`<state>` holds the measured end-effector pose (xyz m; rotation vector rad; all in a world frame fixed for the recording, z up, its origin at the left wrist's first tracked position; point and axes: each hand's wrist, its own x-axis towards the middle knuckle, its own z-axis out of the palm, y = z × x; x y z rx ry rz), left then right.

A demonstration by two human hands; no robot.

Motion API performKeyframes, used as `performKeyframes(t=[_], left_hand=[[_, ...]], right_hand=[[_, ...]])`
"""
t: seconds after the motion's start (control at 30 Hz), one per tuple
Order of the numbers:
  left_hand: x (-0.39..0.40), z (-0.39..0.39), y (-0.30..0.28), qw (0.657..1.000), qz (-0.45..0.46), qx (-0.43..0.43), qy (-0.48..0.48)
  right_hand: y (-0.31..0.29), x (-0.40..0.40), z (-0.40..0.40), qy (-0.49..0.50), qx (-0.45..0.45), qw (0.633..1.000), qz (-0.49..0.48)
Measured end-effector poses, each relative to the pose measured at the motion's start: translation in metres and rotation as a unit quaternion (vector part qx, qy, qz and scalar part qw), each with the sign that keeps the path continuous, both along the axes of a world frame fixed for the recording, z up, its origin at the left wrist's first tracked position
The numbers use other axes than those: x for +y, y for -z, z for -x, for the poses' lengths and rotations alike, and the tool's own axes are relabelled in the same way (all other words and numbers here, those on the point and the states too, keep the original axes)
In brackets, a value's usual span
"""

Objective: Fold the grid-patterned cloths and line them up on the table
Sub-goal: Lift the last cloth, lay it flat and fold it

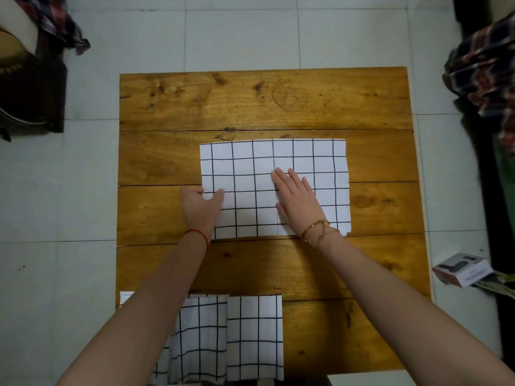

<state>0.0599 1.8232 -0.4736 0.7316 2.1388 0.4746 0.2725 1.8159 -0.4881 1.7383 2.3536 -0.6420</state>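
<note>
A white cloth with a black grid (250,168) lies flat in the middle of the wooden table (250,101), folded into a wide rectangle. My left hand (202,206) pinches its left edge, thumb on top and fingers under the edge. My right hand (298,196) lies flat on the cloth's centre, fingers spread, pressing it down. Along the near edge sit folded grid cloths side by side: one (255,338) to the right, one (200,341) beside it, and a third (125,296) mostly hidden under my left forearm.
The table stands on a pale tiled floor (83,190). A small cardboard box (462,270) lies on the floor at the right. Plaid fabric (482,71) hangs at the right edge, and more plaid fabric (64,23) over dark furniture at the upper left.
</note>
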Motion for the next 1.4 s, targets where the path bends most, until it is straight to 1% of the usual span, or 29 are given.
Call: performKeyframes(t=[0.13,0.2,0.27,0.33,0.4,0.53,0.63,0.73,0.8,0.83,0.87,0.9,0.97,1.07,1.13,1.2,1.3,1.37,1.4], left_hand=[[-0.002,0.002,-0.004,0.997,0.02,-0.059,-0.048],[-0.002,0.005,-0.007,0.996,0.016,-0.073,-0.041],[-0.004,0.008,-0.016,0.996,-0.006,-0.089,-0.009],[-0.007,0.014,-0.026,0.993,-0.048,-0.101,0.035],[-0.011,0.018,-0.037,0.988,-0.08,-0.092,0.094],[-0.018,0.021,-0.053,0.972,-0.104,-0.074,0.197],[-0.02,0.011,-0.069,0.958,-0.115,-0.092,0.247],[-0.023,-0.009,-0.078,0.944,-0.117,-0.119,0.285],[-0.023,-0.024,-0.079,0.935,-0.126,-0.114,0.311],[-0.023,-0.032,-0.077,0.932,-0.134,-0.11,0.32],[-0.024,-0.041,-0.071,0.93,-0.142,-0.108,0.322],[-0.024,-0.049,-0.067,0.928,-0.15,-0.104,0.324],[-0.026,-0.067,-0.058,0.925,-0.162,-0.099,0.33],[-0.03,-0.09,-0.043,0.919,-0.16,-0.1,0.346],[-0.034,-0.102,-0.036,0.917,-0.143,-0.116,0.354],[-0.039,-0.109,-0.029,0.91,-0.126,-0.152,0.364],[-0.046,-0.109,-0.02,0.903,-0.094,-0.178,0.381],[-0.05,-0.104,-0.02,0.901,-0.108,-0.149,0.393],[-0.051,-0.099,-0.02,0.9,-0.129,-0.117,0.398]], right_hand=[[0.0,-0.001,0.001,0.011,0.012,1.0,-0.004],[-0.001,-0.001,0.001,0.019,0.019,1.0,-0.002],[-0.003,-0.001,0.002,0.023,0.022,0.999,0.004],[-0.005,-0.004,0.005,0.013,0.016,1.0,0.011],[-0.005,-0.01,0.01,-0.002,0.005,1.0,0.015],[-0.001,-0.02,0.029,-0.015,-0.008,1.0,0.021],[0.001,-0.025,0.046,-0.022,-0.012,1.0,0.012],[-0.001,-0.028,0.057,-0.017,0.018,1.0,0.002],[-0.005,-0.027,0.059,-0.028,0.036,0.999,-0.005],[-0.007,-0.026,0.058,-0.035,0.044,0.998,-0.029],[-0.006,-0.025,0.054,-0.016,0.067,0.996,-0.061],[-0.004,-0.025,0.047,0.037,0.111,0.99,-0.083],[-0.008,-0.025,0.028,0.178,0.206,0.958,-0.085],[-0.023,-0.025,-0.002,0.36,0.281,0.889,-0.039],[-0.031,-0.025,-0.019,0.408,0.306,0.86,-0.006],[-0.029,-0.026,-0.03,0.412,0.301,0.86,0.027],[-0.019,-0.024,-0.037,0.398,0.253,0.881,0.045],[-0.013,-0.021,-0.038,0.393,0.221,0.892,0.033],[-0.011,-0.019,-0.039,0.391,0.198,0.898,0.031]])
